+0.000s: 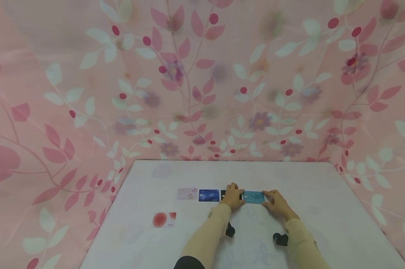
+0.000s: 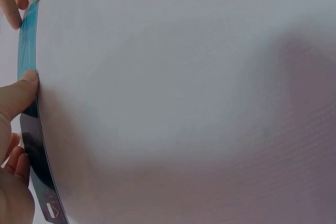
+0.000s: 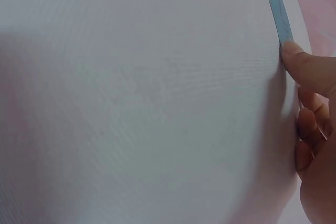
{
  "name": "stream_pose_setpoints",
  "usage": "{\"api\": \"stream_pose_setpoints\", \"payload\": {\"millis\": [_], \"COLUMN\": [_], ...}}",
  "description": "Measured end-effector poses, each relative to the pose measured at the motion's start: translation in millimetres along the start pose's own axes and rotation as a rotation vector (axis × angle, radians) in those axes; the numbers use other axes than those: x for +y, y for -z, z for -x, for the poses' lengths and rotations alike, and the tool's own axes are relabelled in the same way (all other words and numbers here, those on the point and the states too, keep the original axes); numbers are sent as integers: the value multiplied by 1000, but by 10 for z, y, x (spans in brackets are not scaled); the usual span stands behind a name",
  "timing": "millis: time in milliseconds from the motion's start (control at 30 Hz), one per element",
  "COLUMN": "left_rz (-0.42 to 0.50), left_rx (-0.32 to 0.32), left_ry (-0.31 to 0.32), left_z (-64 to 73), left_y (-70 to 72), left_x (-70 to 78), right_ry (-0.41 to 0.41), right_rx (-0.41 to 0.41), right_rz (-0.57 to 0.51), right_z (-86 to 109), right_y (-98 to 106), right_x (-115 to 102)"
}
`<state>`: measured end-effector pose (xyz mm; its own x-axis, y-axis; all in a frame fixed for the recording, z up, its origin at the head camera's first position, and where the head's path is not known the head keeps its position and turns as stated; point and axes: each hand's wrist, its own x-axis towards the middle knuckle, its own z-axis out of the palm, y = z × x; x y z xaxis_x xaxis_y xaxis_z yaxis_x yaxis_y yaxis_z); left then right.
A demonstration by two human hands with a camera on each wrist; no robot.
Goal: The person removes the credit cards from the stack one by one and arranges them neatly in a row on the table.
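A teal VIP card (image 1: 254,197) lies at the right end of a row of cards on the white table. My left hand (image 1: 233,197) pinches its left edge, thumb near the lower corner and a finger near the upper one. At the opposite edge my right hand (image 1: 278,204) pinches the card between thumb and index finger. Beneath the left hand is a black card (image 1: 223,194), mostly hidden in the head view. The left wrist view shows the teal card (image 2: 28,43) between both hands; in the right wrist view, my right thumb (image 3: 294,56) touches its edge.
Left of the black card, a dark blue VIP card (image 1: 209,195) and a pale pink card (image 1: 187,194) continue the row. A white card with red circles (image 1: 164,220) lies nearer, at the left. Pink floral cloth (image 1: 202,93) hangs behind the white table (image 1: 128,239).
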<state>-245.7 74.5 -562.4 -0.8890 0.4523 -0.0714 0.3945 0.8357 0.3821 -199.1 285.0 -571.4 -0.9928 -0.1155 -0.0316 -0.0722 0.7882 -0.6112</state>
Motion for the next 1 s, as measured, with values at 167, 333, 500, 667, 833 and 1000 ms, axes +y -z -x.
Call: {"api": "stream_pose_setpoints", "payload": {"millis": [167,333,500,667,833,1000], "left_rz": [13,43,72,90,139,203], "left_rx": [-22,-52,-52,-5,68,135], "left_ry": [19,28,23,-36,-105,-149], "left_z": [13,7,-15,-17,24,100], "left_y": [2,33,63,102,162,176], "left_x": [7,23,42,88,135,152], "right_ry": [12,-22,-25,-24,-31,-52], "right_rx": [12,11,92,217,309,348], "right_rz": [-37,-64,-105,-146,-218,-278], "right_z": [34,51,73,128,202,262], "right_y": [-3,-16,-72,-174,-231,-241], "right_x": [-25,-15,25,55,38,19]}}
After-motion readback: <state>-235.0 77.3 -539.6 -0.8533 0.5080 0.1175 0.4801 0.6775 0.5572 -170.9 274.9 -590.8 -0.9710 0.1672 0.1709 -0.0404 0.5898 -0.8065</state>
